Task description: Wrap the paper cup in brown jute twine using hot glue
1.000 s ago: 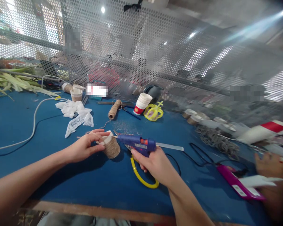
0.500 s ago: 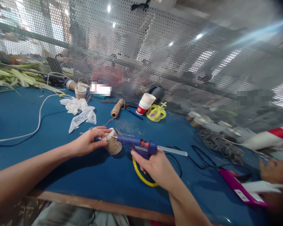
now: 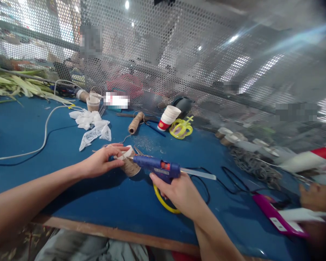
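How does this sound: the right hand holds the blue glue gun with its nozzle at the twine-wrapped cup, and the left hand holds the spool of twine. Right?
Not quite: the head view shows the left hand on the twine-wrapped cup; the spool of twine lies beyond it. The rest stands.

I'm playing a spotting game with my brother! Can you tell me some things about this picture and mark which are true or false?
1. The right hand holds a blue glue gun. True.
2. A stack of paper cups is beside the yellow crown. True.
3. The left hand holds the yellow crown. False: it holds a twine-wrapped cup.
4. The roll of twine is bright green. False: it's brown.
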The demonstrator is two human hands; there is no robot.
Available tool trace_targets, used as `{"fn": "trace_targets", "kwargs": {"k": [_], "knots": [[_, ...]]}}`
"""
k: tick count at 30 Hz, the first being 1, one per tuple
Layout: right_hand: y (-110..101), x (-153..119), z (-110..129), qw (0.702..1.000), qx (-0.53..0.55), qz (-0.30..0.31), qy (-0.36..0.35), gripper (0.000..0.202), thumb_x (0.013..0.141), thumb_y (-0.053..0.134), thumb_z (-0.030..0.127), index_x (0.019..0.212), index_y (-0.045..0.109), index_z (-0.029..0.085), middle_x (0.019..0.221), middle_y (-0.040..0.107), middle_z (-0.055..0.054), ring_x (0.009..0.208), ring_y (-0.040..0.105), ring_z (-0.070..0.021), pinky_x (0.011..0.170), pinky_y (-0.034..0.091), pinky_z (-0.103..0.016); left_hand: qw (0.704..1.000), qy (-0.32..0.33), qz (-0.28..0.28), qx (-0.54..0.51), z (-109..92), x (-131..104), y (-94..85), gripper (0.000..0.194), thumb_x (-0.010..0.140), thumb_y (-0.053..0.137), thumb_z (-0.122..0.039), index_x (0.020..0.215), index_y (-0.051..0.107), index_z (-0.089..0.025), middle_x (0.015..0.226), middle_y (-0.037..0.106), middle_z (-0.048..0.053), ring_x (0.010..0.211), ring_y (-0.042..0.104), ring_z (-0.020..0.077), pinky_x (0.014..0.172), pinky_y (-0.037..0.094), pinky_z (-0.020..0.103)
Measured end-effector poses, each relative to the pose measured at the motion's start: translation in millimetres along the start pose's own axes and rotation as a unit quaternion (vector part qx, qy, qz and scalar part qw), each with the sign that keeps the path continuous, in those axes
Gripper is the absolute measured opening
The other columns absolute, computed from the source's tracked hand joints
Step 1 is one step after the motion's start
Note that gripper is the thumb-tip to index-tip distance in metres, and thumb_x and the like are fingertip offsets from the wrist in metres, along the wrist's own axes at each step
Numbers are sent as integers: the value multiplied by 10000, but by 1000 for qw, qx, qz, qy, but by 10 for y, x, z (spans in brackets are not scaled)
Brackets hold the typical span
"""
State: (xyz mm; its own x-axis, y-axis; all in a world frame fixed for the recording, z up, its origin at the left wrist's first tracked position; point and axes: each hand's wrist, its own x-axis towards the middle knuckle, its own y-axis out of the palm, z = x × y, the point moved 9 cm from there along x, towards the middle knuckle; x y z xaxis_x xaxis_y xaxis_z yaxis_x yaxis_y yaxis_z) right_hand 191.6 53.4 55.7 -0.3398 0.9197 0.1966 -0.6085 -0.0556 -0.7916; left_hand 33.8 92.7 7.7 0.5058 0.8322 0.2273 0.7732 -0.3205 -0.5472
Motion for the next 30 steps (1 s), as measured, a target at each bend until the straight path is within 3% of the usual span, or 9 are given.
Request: {"fn": "trace_targets", "kwargs": {"k": [6,17,23,26,30], "knots": [[-15,49,-155,995,56,2,81,209,787,521,302,617,564,189,375,473,51,351,464,-109,420,414,-232,1000,2,3,-6,-15,-3,-2,219,806,501,-372,695,538,-187,1301,529,93,1292,348,272,1047,277,485],[24,84,-278,988,82,-9,134,315,759,554,317,480,461,205,356,472,36,327,455,-104,402,412,-229,1000,5,-3,-24,-14,-7,2,219,798,515,-374,679,526,-190,1306,524,98,1284,360,274,1042,284,476],[31,113,-390,966,196,-4,168,229,738,580,350,610,538,164,387,469,50,358,437,-85,402,393,-211,1000,11,0,-21,-49,-8,-1,193,807,511,-335,684,517,-186,1320,514,84,1295,344,248,1054,268,461],[-62,205,-559,944,275,-48,174,219,692,635,354,716,551,153,477,522,48,422,476,-81,429,414,-204,1000,13,-3,-16,-73,-11,-17,183,803,512,-320,680,514,-185,1308,525,83,1291,351,243,1052,270,466],[-224,367,-923,942,230,-124,212,190,710,629,312,693,562,136,578,569,7,495,514,-73,438,418,-176,1000,14,9,-7,-87,-18,-5,196,804,510,-338,681,519,-186,1307,527,85,1306,329,254,1061,252,485]]}}
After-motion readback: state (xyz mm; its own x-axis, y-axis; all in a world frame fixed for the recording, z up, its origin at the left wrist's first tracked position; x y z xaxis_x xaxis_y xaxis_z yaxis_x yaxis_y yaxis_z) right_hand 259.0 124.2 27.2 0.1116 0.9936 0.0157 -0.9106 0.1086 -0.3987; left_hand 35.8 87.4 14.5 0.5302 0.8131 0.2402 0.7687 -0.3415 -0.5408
